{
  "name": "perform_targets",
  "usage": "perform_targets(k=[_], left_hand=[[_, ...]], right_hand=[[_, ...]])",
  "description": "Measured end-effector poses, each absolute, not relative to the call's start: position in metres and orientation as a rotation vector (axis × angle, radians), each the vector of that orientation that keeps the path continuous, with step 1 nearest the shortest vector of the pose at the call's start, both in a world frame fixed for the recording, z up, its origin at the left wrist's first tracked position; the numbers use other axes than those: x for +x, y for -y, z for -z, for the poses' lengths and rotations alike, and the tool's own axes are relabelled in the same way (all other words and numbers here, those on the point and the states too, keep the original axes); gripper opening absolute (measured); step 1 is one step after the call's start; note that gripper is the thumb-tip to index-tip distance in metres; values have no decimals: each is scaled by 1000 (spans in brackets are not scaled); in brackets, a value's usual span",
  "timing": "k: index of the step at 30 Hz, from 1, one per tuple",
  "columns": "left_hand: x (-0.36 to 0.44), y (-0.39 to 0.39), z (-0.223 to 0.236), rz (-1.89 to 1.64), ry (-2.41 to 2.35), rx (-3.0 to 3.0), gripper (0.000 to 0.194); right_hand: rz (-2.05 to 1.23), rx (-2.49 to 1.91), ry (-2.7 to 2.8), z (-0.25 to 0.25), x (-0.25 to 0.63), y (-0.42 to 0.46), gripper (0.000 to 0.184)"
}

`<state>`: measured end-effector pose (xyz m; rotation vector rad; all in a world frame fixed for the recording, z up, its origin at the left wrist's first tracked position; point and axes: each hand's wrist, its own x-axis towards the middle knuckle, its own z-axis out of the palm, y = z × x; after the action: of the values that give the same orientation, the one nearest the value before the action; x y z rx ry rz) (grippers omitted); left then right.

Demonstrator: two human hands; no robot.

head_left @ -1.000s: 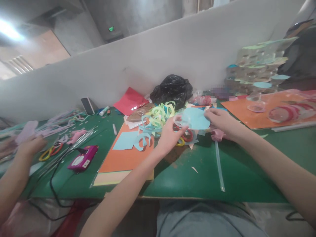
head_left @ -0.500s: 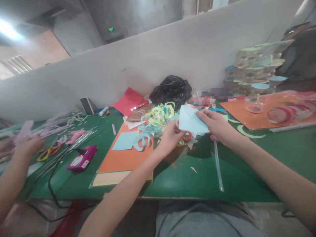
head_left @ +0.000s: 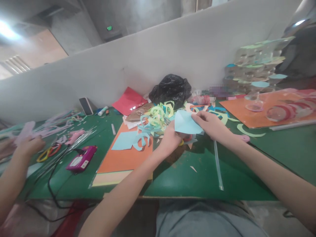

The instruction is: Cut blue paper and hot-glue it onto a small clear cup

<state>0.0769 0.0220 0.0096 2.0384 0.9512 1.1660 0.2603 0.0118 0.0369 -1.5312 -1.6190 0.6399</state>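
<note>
My right hand [head_left: 212,126] pinches a light blue piece of paper [head_left: 185,122] above the middle of the green table [head_left: 222,171]. My left hand [head_left: 170,141] is closed just under the paper's left edge; what it grips is hidden behind the paper. Red and yellow scissors [head_left: 185,139] lie under both hands, partly covered. A pile of curled green, yellow and blue paper strips [head_left: 155,119] sits just left of the paper.
An orange sheet [head_left: 125,158] with a blue square lies at front left, a clear glue stick [head_left: 218,164] at front right. A black bag [head_left: 171,89] stands at the back. Another person's hand [head_left: 29,146] works at far left near a magenta glue gun [head_left: 81,159]. Stacked clear cups [head_left: 256,70] stand at right.
The blue paper has come down and leftwards with my right hand and turned from flat to angled. My left hand has slipped lower beneath it.
</note>
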Motion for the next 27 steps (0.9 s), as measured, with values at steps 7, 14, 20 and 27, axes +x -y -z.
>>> perform_targets(k=[7,14,20,27], left_hand=[[74,-23,-6,-1153,-961,2012,15],[74,-23,-4,-1139,-963,1983,19],[76,-20,-8,-1105,-1048,1954,13],[77,-18,-11,-1106,-1044,1971,15]], right_hand=[[-416,-1503,1709,-24,261,-14,28],[-199,-1337,1795,-18,262,-18,18],[-328,-1394,1794,-20,261,-15,17],[131,-1067,2021,-16,262,-17,16]])
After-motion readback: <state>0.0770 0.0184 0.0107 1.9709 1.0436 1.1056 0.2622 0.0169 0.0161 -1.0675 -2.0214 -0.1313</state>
